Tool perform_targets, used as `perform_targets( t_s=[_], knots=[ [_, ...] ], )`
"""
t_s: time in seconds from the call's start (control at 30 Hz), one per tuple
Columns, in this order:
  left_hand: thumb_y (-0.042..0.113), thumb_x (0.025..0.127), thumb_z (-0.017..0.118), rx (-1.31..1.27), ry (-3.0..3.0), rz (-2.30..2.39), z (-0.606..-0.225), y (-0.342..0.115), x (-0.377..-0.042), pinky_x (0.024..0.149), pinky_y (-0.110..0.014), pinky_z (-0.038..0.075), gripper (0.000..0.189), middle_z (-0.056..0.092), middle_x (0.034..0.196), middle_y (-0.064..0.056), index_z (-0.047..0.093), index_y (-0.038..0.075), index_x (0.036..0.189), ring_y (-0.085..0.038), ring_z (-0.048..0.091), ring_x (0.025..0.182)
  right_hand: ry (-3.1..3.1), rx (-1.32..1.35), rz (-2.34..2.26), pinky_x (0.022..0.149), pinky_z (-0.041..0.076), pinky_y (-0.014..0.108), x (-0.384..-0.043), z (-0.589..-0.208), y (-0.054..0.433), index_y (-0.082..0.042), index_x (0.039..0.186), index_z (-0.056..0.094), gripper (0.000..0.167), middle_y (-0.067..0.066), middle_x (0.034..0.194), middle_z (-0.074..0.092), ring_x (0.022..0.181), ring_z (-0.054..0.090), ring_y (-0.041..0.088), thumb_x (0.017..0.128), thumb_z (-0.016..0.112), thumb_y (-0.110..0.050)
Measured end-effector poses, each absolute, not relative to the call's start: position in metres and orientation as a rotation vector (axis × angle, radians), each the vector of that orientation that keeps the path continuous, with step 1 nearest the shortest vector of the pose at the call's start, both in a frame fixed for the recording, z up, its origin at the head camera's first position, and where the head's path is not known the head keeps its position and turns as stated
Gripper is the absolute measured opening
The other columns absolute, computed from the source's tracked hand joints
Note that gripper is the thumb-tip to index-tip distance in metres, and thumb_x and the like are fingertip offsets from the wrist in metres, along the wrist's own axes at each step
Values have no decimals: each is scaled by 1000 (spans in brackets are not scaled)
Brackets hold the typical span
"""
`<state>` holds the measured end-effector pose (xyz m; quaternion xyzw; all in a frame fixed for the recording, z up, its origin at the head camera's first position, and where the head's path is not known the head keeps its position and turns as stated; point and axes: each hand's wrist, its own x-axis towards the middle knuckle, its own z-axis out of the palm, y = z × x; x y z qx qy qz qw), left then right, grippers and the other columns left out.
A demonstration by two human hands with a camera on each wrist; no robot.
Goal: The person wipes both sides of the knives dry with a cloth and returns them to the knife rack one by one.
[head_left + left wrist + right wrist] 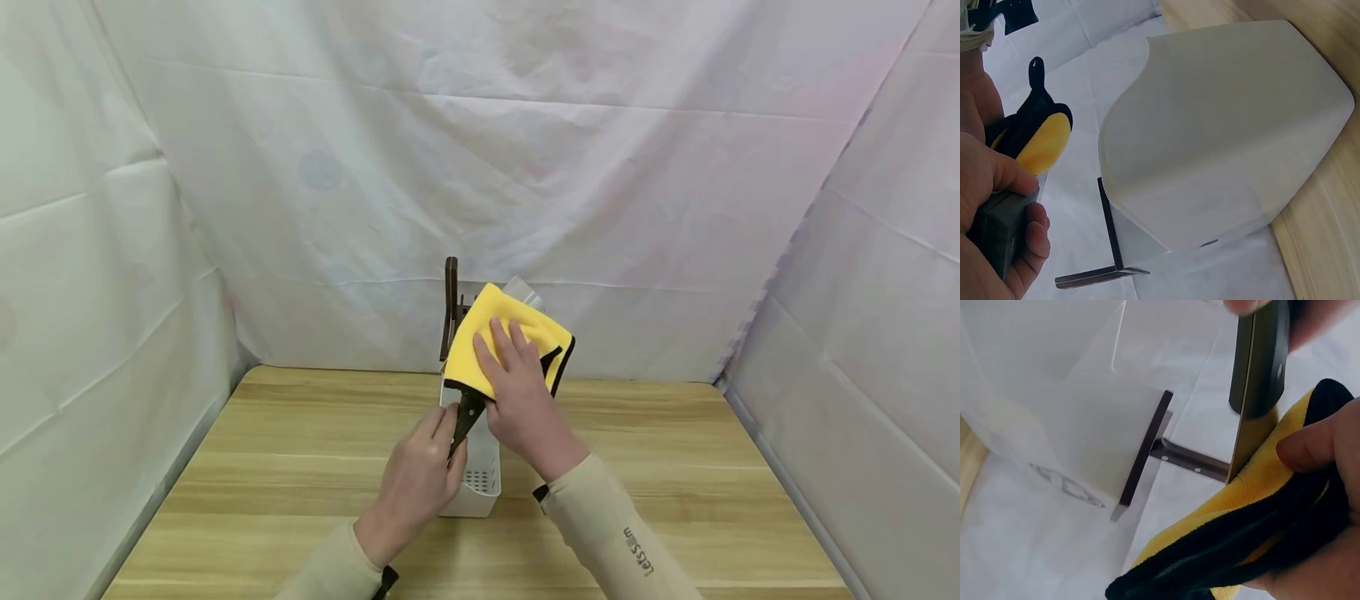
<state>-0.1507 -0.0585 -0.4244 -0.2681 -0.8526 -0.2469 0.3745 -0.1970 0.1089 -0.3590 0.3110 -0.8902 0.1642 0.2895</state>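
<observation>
My left hand (pixel 416 479) grips the dark riveted handle (pixel 1263 359) of a knife, which slants up and away from me. Most of its metal blade (pixel 1252 440) is hidden by a folded yellow cloth (pixel 468 350) with black edging. With my right hand (pixel 521 400) I hold that cloth against the blade, fingers spread over its top and thumb on the near face. Below and behind both hands stands a white plastic holder (pixel 471 504) with a perforated floor, its smooth side large in the left wrist view.
At the back of the holder, a dark brown handle (pixel 451 287) sticks upward, and a dark strip (pixel 1110 225) runs along the holder's top. A translucent piece (pixel 522 290) shows behind the cloth. Everything is on a wooden table (pixel 300 467), with white curtains (pixel 375 183) around it.
</observation>
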Motion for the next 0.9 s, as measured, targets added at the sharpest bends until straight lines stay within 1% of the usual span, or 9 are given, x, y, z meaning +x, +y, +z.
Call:
perform_targets(
  t_s=[0.17,0.3,0.4,0.57,0.63,0.7,0.77,0.83,0.9],
  knots=[
    [-1,86,74,-685,-2187,-628,-423,-58,-150,52,-19,46,31,61,90,-8,67,-11,115,-9,49,66,-2372,857,394,107,37,74,-190,-359,104,2,146,54,60,29,155,42,145,35,53,87,68,3],
    [-2,84,75,-695,-2176,-612,-423,-58,-150,52,-19,48,33,60,89,-8,67,-11,114,-10,51,66,-2360,848,408,107,36,75,-191,-360,104,3,147,51,62,31,156,40,145,33,55,93,75,-14],
    [-2,83,76,-706,-2163,-605,-422,-57,-149,54,-21,51,33,61,88,-9,67,-12,114,-11,55,67,-2350,830,437,107,35,76,-194,-358,105,5,147,50,66,33,155,39,145,32,57,94,77,-24],
    [-2,82,76,-712,-2154,-605,-421,-56,-148,55,-23,54,35,62,89,-10,67,-12,114,-13,59,68,-2351,778,460,107,31,78,-201,-355,107,6,149,47,70,36,155,36,144,30,60,96,74,-30],
    [-2,82,76,-713,-2155,-601,-420,-56,-147,55,-23,54,35,62,89,-10,67,-12,114,-13,59,69,-2371,761,472,109,27,79,-203,-355,108,4,153,43,72,37,158,32,146,26,61,101,66,-40],
    [-2,81,77,-716,-2156,-595,-420,-55,-147,56,-23,54,36,62,89,-9,67,-12,114,-13,60,69,-2405,757,497,112,22,79,-203,-355,109,2,156,39,79,37,160,26,148,20,60,104,51,-57],
    [-2,81,78,-718,-2157,-591,-420,-55,-146,57,-23,55,36,62,90,-9,68,-11,114,-14,61,70,-2434,758,532,114,17,78,-202,-356,109,-1,158,36,88,36,163,21,150,14,59,103,34,-69],
    [-2,81,78,-719,-2154,-594,-419,-55,-146,58,-23,56,36,62,90,-10,67,-12,114,-14,61,71,-2433,758,541,115,15,78,-201,-356,108,-2,159,37,91,35,164,18,151,11,59,103,20,-72],
    [-2,81,78,-718,-2148,-606,-418,-55,-146,57,-23,55,36,62,89,-10,67,-12,114,-14,60,70,-2403,761,525,114,16,79,-201,-358,108,-2,157,40,80,36,163,20,151,12,59,108,22,-62]
  ],
)
